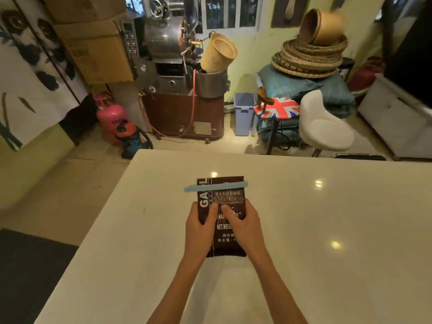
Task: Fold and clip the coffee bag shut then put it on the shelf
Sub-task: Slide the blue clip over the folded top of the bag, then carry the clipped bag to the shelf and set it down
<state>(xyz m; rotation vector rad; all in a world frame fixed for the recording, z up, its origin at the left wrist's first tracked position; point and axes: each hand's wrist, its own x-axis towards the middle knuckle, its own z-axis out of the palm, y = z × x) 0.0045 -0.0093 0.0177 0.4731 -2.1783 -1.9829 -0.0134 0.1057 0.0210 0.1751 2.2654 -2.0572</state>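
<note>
A dark brown coffee bag (228,220) is held over the white table (327,230), near the table's middle and just in front of the person. It is gripped from both sides: the left hand (200,232) is closed on the bag's left edge, and the right hand (243,228) is closed on its right edge. Both thumbs are laid across the printed front of the bag, their tips nearly meeting at its centre, while the remaining fingers are wrapped behind and are hidden from view. Both forearms are extended forward from the bottom of the view and are angled inward, so that the wrists converge on the bag. The bag's top is seen pointing away from the person, and a pale blue clip (215,186) is fastened straight across it, just below the upper edge; the clip's ends project slightly past both sides of the bag. Whether the bag's lower edge is resting on the table or is lifted just above it cannot be told. Beyond the table's far edge, a metal roasting machine (170,57) is seen standing on the floor, with a pink gas cylinder (109,115) to its left and a white chair (325,127) to its right.
</note>
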